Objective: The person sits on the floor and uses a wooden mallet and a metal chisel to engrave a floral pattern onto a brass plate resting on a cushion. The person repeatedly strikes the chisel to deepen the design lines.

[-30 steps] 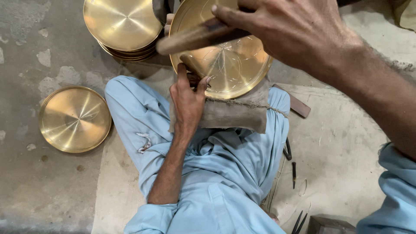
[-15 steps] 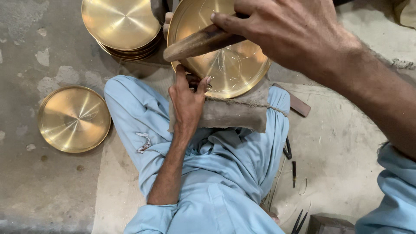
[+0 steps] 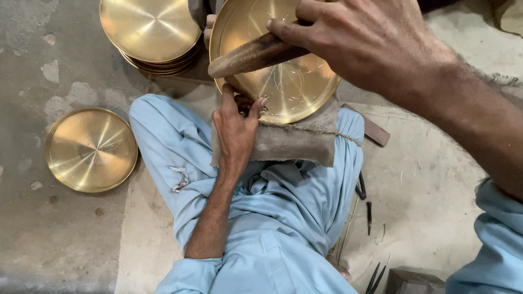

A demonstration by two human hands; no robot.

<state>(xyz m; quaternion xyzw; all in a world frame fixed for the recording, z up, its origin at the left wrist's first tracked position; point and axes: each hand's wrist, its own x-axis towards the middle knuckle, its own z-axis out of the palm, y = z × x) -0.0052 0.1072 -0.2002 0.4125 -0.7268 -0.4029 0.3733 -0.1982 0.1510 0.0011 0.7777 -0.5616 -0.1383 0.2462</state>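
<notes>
Floor: bare concrete; I see my legs crossed on a mat.
Plate (image 3: pixel 294 81): on pad (image 3: pixel 289 144) in my lap, faint lines scored, most bare.
Left hand (image 3: pixel 237 128): pinching a small tool at its rim.
Right hand (image 3: pixel 370 46): clenched round mallet (image 3: pixel 253 55).
Others: stack (image 3: pixel 150 32), single plate (image 3: pixel 90 149), untouched.

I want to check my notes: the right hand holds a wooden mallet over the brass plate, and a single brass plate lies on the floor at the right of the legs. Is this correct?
Not quite. In the head view the single brass plate lies on the floor at the left of the legs, not the right. The rest holds: the right hand holds the wooden mallet over the brass plate on the lap.
</notes>
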